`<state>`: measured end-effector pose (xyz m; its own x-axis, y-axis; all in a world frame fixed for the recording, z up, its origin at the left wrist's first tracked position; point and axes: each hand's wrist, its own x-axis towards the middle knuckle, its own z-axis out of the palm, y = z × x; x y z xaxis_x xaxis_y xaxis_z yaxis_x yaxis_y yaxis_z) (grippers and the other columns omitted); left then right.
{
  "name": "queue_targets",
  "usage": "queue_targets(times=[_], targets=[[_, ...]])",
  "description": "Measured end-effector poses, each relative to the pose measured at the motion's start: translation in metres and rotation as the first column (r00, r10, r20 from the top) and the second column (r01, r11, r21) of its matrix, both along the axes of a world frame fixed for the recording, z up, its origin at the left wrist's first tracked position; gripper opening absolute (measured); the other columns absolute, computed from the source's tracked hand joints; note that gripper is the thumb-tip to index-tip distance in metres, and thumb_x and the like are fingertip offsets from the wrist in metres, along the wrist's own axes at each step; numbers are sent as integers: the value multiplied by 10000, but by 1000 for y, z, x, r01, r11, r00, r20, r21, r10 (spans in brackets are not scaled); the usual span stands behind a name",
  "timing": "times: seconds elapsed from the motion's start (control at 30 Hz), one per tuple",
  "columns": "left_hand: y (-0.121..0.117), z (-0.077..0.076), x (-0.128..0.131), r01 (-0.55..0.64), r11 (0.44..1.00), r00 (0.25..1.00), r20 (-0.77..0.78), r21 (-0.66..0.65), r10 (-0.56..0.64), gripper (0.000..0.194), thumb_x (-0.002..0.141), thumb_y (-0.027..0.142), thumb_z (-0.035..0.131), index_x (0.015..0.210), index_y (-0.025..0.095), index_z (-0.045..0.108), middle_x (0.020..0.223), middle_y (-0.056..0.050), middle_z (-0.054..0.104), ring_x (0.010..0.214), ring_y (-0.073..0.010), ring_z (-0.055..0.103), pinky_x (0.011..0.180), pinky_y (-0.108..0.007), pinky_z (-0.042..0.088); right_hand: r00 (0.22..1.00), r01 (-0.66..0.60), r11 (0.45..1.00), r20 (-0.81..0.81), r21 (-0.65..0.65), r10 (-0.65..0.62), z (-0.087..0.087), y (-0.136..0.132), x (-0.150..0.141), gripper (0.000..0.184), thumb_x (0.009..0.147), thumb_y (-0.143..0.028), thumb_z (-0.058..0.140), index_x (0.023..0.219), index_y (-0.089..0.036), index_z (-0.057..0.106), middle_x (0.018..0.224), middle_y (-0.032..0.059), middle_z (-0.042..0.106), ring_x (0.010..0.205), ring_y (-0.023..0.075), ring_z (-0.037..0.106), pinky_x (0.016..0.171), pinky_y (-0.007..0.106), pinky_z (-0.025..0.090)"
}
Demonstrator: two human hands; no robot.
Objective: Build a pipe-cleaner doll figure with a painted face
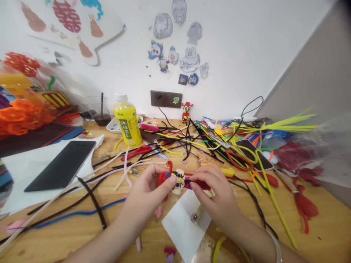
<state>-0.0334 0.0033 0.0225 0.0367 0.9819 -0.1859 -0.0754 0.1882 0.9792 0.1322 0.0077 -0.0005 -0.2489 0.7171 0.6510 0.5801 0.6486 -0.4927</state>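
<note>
My left hand point(149, 186) and my right hand point(216, 186) meet above the wooden desk point(55, 237), pinching a small pipe-cleaner figure point(178, 180) between them. The figure has a cream body with dark dots, a red part point(163, 179) on the left and a dark red part point(199, 184) on the right. My fingers hide some of it. Below my hands lies a white paper sheet point(181, 226) with a small metal object point(195, 218) on it. A silver bangle point(276, 246) circles my right wrist.
Tangled pipe cleaners in many colours cover the desk, around metal-bladed scissors point(219, 141). A black tablet point(60, 166) lies on white paper at left. A yellow bottle point(127, 122), a glass cup point(95, 111) and wall sockets point(166, 99) stand behind.
</note>
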Motion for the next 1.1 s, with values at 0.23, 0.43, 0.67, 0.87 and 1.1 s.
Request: queue_targets(times=[0.23, 0.43, 0.67, 0.87, 1.1], targets=[[0, -1, 0, 19, 1000, 1000, -16, 14, -19, 301, 588, 388, 669, 720, 197, 478, 482, 94, 411, 383, -75, 390, 257, -167, 334, 1000, -8, 1000, -15, 5, 8, 2, -2, -2, 91, 776, -134, 516, 772, -193, 585, 748, 24, 589, 739, 166, 521, 669, 320, 416], [1, -2, 0, -2, 1000, 1000, -19, 10, 2, 308, 578, 377, 676, 725, 202, 470, 481, 94, 423, 371, -76, 406, 253, -161, 319, 1000, 1, 998, -23, -55, -2, 0, -2, -2, 76, 776, -144, 523, 782, -196, 579, 795, 29, 575, 780, 169, 508, 687, 318, 416], [3, -3, -1, 12, 1000, 1000, -22, 10, -11, 322, 585, 379, 669, 756, 200, 462, 507, 100, 444, 326, -54, 391, 251, -164, 322, 998, -62, 973, -45, -221, 54, -1, 0, 1, 53, 764, -220, 570, 810, -194, 558, 900, 45, 541, 848, 176, 493, 722, 315, 411], [3, -5, -2, 32, 999, 999, -16, 26, -32, 318, 587, 371, 668, 749, 198, 457, 492, 108, 423, 331, -62, 404, 248, -167, 317, 994, -105, 967, -38, -230, 99, 2, 3, 3, 34, 770, -218, 567, 786, -190, 555, 885, 39, 536, 849, 172, 483, 739, 318, 395], [1, -4, 0, 36, 999, 999, 3, 33, -36, 333, 580, 385, 671, 749, 199, 453, 501, 103, 436, 347, -65, 408, 249, -165, 315, 995, -68, 975, -91, -213, 50, 0, 1, 0, 38, 767, -195, 564, 731, -191, 574, 829, 31, 550, 779, 160, 496, 666, 292, 408]])
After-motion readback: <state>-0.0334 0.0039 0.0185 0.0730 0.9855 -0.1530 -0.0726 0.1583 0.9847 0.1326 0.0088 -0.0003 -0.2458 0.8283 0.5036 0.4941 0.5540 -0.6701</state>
